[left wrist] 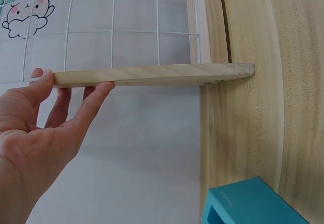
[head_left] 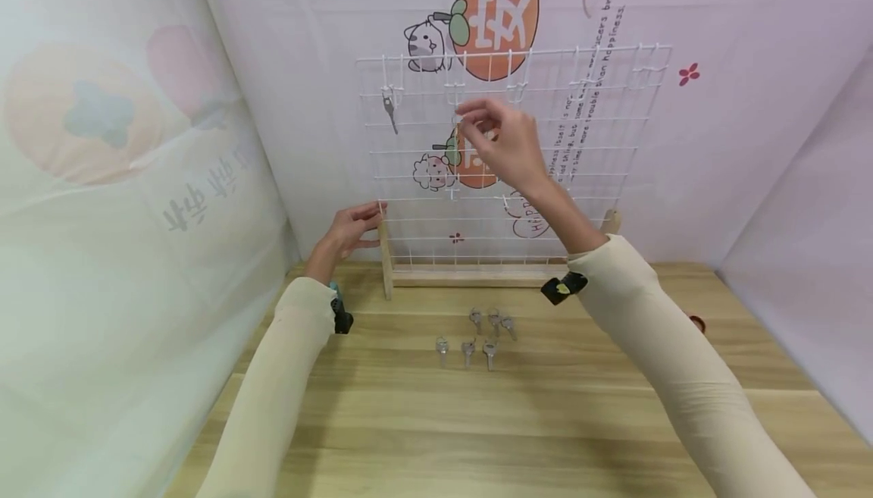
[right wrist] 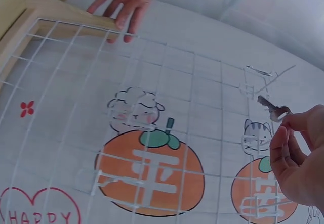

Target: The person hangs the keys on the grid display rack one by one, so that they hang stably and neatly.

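A white wire grid rack (head_left: pixel 501 151) stands on a wooden base, with white hooks on it. My left hand (head_left: pixel 355 227) holds the rack's left wooden upright (left wrist: pixel 152 75), thumb and fingers about its upper end. My right hand (head_left: pixel 508 142) is raised before the upper grid, near a middle hook (head_left: pixel 455 92). In the right wrist view, its thumb and fingers pinch a key (right wrist: pixel 273 107) at the ring end; from the head view this key is nearly edge-on. Another key (head_left: pixel 389 113) hangs from the upper left hook.
Several keys with rings (head_left: pixel 468 349) lie in two rows on the wooden table (head_left: pixel 423 430) before the rack. A teal box-shaped object (left wrist: pixel 253 204) is beside the rack's left foot. Printed white cloth (head_left: pixel 300 66) hangs behind and at both sides. A reddish-brown ring-shaped object (head_left: pixel 696 323) lies by the right sleeve.
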Demonstrator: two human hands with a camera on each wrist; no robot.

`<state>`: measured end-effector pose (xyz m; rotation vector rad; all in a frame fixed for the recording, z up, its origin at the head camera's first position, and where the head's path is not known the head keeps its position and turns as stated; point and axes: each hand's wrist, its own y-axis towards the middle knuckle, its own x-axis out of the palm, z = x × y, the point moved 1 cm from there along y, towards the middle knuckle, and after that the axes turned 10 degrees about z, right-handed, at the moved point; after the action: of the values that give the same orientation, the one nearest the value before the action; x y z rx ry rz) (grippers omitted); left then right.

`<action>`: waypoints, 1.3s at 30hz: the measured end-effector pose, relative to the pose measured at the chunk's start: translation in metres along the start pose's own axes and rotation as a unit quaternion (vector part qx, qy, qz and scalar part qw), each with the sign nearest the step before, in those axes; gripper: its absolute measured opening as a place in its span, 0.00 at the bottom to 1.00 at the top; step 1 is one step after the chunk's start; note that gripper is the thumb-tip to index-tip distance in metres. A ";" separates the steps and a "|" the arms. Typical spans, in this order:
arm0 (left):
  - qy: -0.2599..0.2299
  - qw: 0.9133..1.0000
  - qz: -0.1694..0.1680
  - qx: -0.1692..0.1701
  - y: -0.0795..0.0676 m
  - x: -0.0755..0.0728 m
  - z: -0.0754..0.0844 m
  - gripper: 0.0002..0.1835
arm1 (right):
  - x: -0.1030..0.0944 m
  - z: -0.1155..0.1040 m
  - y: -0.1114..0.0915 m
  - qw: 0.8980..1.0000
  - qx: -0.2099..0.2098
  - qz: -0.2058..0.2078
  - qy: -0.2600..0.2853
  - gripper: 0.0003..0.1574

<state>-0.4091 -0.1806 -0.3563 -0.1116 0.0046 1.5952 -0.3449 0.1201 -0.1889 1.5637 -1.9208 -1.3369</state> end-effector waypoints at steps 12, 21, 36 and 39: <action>-0.003 1.000 -0.002 0.011 -0.002 0.000 -0.002 0.24 | 0.002 -0.012 0.030 0.998 0.050 0.037 -0.013 0.13; 0.007 1.000 0.003 0.006 -0.003 0.001 -0.002 0.24 | 0.006 -0.008 0.036 0.997 0.071 0.028 -0.030 0.14; 0.002 1.000 0.008 0.004 0.002 0.000 -0.004 0.24 | -0.005 0.003 0.017 0.997 0.063 -0.002 -0.053 0.17; 0.005 1.000 0.008 0.003 0.002 0.000 -0.004 0.24 | -0.008 0.003 0.009 0.997 0.053 -0.010 -0.054 0.17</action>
<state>-0.4107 -0.1811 -0.3606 -0.1162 0.0181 1.6112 -0.3495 0.1282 -0.1812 1.5941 -2.0772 -1.3736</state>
